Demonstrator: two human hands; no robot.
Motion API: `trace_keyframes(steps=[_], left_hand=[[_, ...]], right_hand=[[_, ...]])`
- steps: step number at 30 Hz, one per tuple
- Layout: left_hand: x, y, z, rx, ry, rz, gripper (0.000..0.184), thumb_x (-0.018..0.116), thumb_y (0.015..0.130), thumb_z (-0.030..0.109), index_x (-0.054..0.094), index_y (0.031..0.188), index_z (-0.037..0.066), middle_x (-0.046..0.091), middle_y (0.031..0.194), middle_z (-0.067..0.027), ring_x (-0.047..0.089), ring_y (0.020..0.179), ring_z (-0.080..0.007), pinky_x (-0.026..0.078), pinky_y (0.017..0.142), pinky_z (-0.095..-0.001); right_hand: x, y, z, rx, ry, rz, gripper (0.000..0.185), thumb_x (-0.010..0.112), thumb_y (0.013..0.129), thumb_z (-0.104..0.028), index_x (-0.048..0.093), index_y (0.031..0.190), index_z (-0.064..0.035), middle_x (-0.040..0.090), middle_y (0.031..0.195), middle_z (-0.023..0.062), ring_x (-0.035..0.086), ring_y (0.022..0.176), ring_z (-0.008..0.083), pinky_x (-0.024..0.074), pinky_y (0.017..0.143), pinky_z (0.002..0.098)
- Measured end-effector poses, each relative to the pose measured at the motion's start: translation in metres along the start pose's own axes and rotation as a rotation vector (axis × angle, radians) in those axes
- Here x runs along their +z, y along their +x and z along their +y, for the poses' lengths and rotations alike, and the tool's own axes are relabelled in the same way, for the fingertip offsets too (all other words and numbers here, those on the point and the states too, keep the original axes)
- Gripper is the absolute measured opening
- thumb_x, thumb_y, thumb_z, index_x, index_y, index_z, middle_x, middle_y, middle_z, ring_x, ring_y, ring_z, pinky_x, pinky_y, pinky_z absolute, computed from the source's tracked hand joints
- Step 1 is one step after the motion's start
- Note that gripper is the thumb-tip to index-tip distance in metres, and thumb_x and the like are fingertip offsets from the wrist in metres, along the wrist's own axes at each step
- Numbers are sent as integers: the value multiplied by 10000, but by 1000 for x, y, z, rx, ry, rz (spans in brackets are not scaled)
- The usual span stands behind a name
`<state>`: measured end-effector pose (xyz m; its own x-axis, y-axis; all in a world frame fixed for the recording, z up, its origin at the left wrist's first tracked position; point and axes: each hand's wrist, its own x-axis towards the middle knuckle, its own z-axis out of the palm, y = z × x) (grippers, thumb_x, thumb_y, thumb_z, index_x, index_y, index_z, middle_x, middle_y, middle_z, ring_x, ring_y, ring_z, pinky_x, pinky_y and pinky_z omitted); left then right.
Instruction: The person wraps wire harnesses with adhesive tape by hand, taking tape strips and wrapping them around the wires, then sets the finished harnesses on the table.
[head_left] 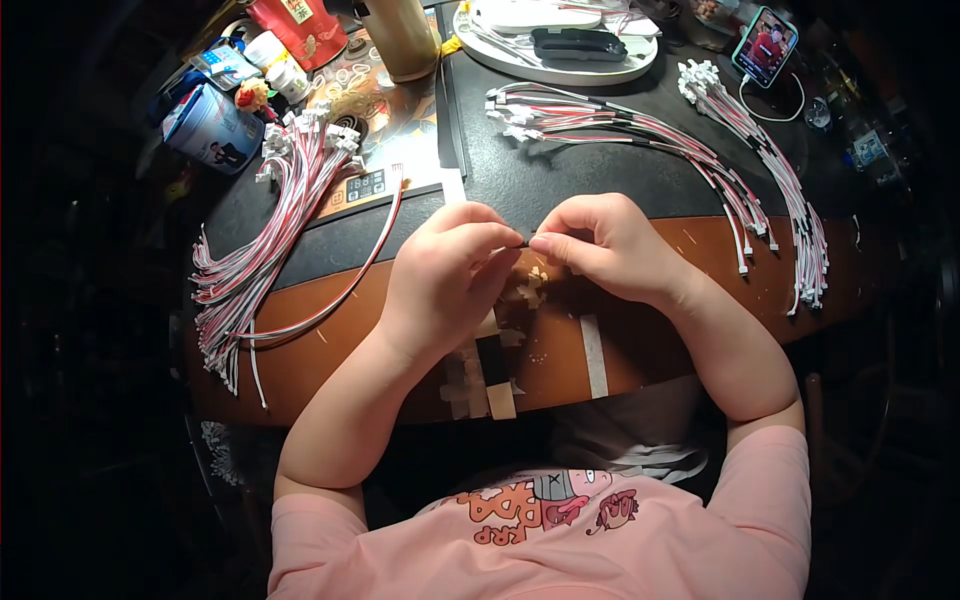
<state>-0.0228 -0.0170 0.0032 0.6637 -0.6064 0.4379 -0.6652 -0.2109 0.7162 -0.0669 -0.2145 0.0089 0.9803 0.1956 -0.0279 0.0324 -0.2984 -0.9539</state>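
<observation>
My left hand [455,265] and my right hand [600,245] meet fingertip to fingertip above the middle of the table. Both are closed in a pinch around a tiny dark piece [526,243], too small to make out. To the left lies a large bundle of red and white wires [275,240] with white connectors, and one wire [375,255] curves out toward my left hand. Beyond my right hand, a bundle of wires with black sections [640,130] is spread out. Another bundle [765,160] lies at the far right.
A white round tray [620,75] holds a black case. A phone [766,46] stands at the back right. At the back left are a tumbler [402,40], a red pouch [298,30] and a blue tub [215,130]. Tape strips [594,355] lie on the brown table edge.
</observation>
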Motion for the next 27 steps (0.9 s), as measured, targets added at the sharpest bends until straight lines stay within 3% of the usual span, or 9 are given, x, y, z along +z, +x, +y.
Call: trace_keyframes(steps=[10, 15, 19, 27], left_hand=[[-1, 1, 5, -53, -15, 9, 141, 670, 719, -39, 612, 826, 32, 573, 811, -58, 551, 657, -166, 454, 558, -250], [-5, 1, 6, -184, 39, -45, 172, 669, 729, -32, 548, 841, 16, 570, 778, -51, 552, 636, -149, 449, 556, -234], [1, 1, 1, -480, -480, 47, 246, 653, 744, -38, 468, 890, 31, 568, 749, -46, 544, 611, -114, 438, 549, -209], [3, 1, -1, -458, -607, 38, 341, 648, 766, -65, 391, 950, 64, 589, 756, -61, 560, 615, -95, 457, 567, -192]], right_hand=[[-4, -2, 1, -15, 1, -10, 75, 608, 843, -28, 658, 857, 26, 612, 725, 23, 479, 613, 64, 388, 551, 183], [-5, -1, 3, -53, -8, -4, 78, 603, 842, -23, 656, 867, 28, 620, 746, 32, 490, 629, 69, 398, 565, 185], [-4, 0, 3, -76, -16, 9, 78, 608, 838, -26, 655, 868, 28, 619, 743, 35, 498, 637, 74, 408, 576, 187], [5, -2, 1, -80, -9, 72, 69, 617, 829, -32, 650, 855, 21, 612, 737, 34, 507, 640, 78, 416, 580, 191]])
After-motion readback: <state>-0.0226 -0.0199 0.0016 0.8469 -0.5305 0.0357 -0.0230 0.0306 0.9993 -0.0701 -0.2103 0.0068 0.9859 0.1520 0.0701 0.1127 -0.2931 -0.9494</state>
